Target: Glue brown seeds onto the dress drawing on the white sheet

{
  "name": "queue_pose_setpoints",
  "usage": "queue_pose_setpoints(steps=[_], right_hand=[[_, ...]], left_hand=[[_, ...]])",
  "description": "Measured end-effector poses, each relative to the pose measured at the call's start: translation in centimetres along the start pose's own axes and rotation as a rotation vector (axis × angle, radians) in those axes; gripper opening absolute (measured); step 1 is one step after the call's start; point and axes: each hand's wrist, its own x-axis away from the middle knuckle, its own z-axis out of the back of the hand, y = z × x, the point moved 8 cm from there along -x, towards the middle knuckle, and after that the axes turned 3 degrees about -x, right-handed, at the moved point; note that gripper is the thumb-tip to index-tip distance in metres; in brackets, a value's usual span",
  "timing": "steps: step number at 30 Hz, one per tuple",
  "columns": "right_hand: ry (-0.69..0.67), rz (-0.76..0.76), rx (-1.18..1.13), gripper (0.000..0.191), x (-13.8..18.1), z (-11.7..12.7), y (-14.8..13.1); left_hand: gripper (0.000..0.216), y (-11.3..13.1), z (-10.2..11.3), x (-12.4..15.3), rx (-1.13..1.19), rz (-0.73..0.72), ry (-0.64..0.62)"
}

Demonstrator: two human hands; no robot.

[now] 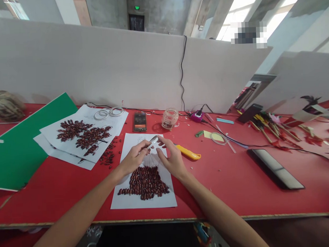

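In the head view my left hand (137, 153) pinches a roll of white tape (153, 141), its ring tilted above the paper. My right hand (171, 157) is at the roll's right side, thumb and fingers apart, with the index fingertip at the tape's edge. Below both hands lies a white sheet (120, 200) with a pencil drawing, partly hidden by the hands. Rows of dark red beans (146, 183) cover the drawing's lower part. Loose beans (108, 156) are scattered left of the sheet. Just right of my right hand is a yellow utility knife (189, 152).
Bean-covered sheets (87, 160) lie left with two tape rolls (116, 111), over a green board (17, 161). Behind stand a phone (140, 122) and glass jar (170, 118). A purple power adapter (197, 116), cables and a dark tablet-like slab (275, 169) are right.
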Motion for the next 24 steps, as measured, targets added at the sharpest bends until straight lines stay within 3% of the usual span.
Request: queue_pose_setpoints(steps=[5, 9, 12, 15, 18, 24], right_hand=[[-0.064, 0.166, 0.011, 0.049, 0.5, -0.9, -1.4], [-0.085, 0.2, 0.035, 0.048, 0.7, -1.1, -1.8], [-0.04, 0.115, -0.039, 0.049, 0.5, -0.8, -1.0], [0.052, -0.073, -0.217, 0.053, 0.2, -0.2, 1.1], [0.037, -0.226, -0.443, 0.051, 0.1, -0.8, 3.0], [0.044, -0.302, -0.68, 0.047, 0.0, -1.3, 3.7]], left_hand=[[0.032, 0.0, 0.0, 0.0, -0.042, 0.009, 0.0], [0.024, 0.1, -0.1, 0.0, -0.03, 0.0, -0.006], [0.021, 0.2, 0.0, -0.1, -0.045, -0.014, 0.005], [0.021, 0.3, 0.1, -0.1, -0.079, -0.029, 0.012], [0.022, 0.6, 0.1, -0.2, -0.128, -0.055, 0.001], [0.027, 0.8, -0.8, -0.1, -0.192, -0.133, -0.068]])
